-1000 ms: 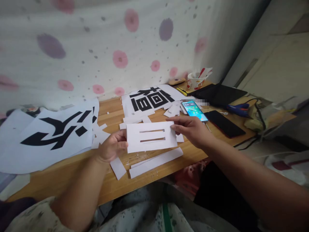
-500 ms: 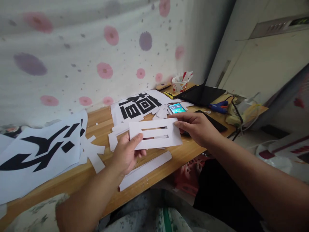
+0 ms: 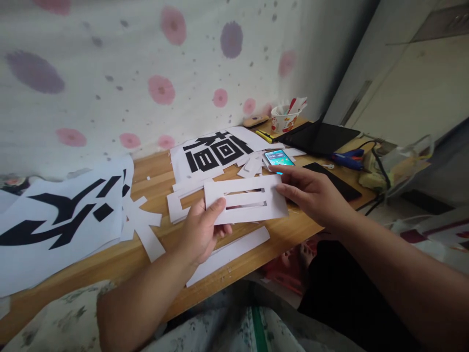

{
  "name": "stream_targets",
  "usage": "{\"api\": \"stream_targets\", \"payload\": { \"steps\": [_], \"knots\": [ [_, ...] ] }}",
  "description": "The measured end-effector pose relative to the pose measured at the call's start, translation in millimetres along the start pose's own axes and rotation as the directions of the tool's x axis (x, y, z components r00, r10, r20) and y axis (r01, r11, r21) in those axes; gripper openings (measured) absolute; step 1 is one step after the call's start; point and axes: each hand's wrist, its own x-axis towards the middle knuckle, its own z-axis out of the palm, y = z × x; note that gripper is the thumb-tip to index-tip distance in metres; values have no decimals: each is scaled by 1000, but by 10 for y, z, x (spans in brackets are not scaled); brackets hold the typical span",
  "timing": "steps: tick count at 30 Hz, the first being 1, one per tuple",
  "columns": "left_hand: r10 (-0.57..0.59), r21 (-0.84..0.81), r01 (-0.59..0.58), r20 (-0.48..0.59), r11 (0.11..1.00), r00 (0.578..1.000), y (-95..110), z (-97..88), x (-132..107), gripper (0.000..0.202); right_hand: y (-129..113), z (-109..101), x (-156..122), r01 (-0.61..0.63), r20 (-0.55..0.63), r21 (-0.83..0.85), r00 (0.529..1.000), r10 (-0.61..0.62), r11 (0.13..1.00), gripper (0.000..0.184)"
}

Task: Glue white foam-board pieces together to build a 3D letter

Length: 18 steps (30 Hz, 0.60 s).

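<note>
A white paper piece point(image 3: 245, 198) with two long slots cut through it is held up over the front of the table. My left hand point(image 3: 205, 227) is closed on its left end, thumb on top and fingers beneath. At the right end, my right hand point(image 3: 311, 193) pinches the edge between thumb and fingers. Below the held piece lies a long white paper strip point(image 3: 234, 254). Behind it are a cut paper frame point(image 3: 175, 208) and small white scraps point(image 3: 251, 164). A lit phone point(image 3: 278, 159) lies just beyond my right hand.
Large printed sheets with black characters lie at left point(image 3: 73, 215) and at the back point(image 3: 220, 149). A patterned cup point(image 3: 285, 120), yellow cutter point(image 3: 264, 136), black laptop point(image 3: 322, 137) and blue-handled tool point(image 3: 348, 159) stand or lie at back right. The table edge point(image 3: 252, 266) runs diagonally below my hands.
The view has shifted, so the table things sit farther right in the picture. Both hands keep hold of the slotted paper, which stays nearly level.
</note>
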Motion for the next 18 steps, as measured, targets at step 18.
{"api": "stream_targets", "payload": {
  "steps": [18],
  "knots": [
    [-202, -254, 211, 60, 944, 978, 26, 47, -50, 13, -21, 141, -142, 436, 39, 440, 864, -502, 785, 97]
  ]
}}
